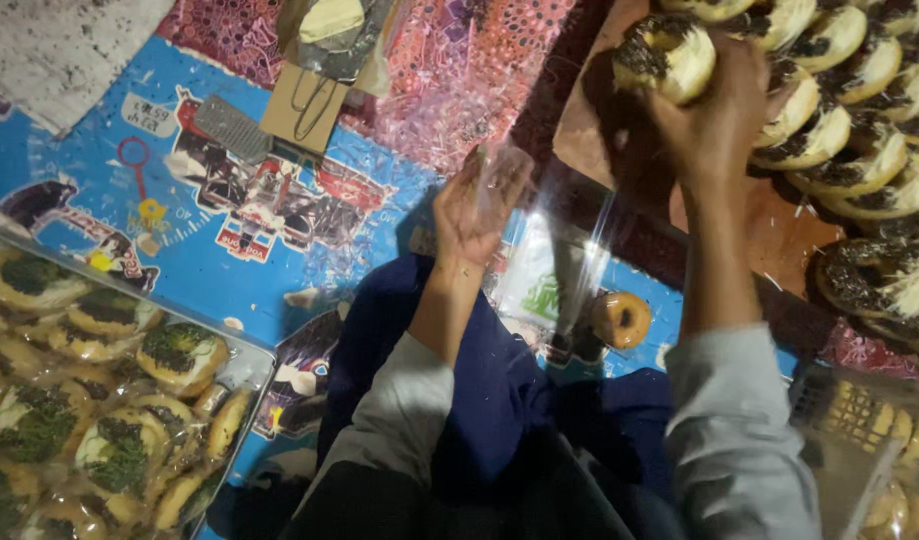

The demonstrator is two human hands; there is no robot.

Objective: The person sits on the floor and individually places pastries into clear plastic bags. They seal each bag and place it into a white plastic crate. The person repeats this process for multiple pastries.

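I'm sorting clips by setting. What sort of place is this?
Probably a home floor used for small-scale doughnut packing: a patterned plastic mat, a board of topped doughnuts, a tray of bagged doughnuts, and the left hand holding a clear bag.

- There is 1 view only, from a camera on the person's head, so no 2nd view shares any of the scene.
- It looks steeply down over the lap onto the mat on the floor.
- It sits near: both forearms fill the lower middle.
- The edges are dim, so far corners probably blur.
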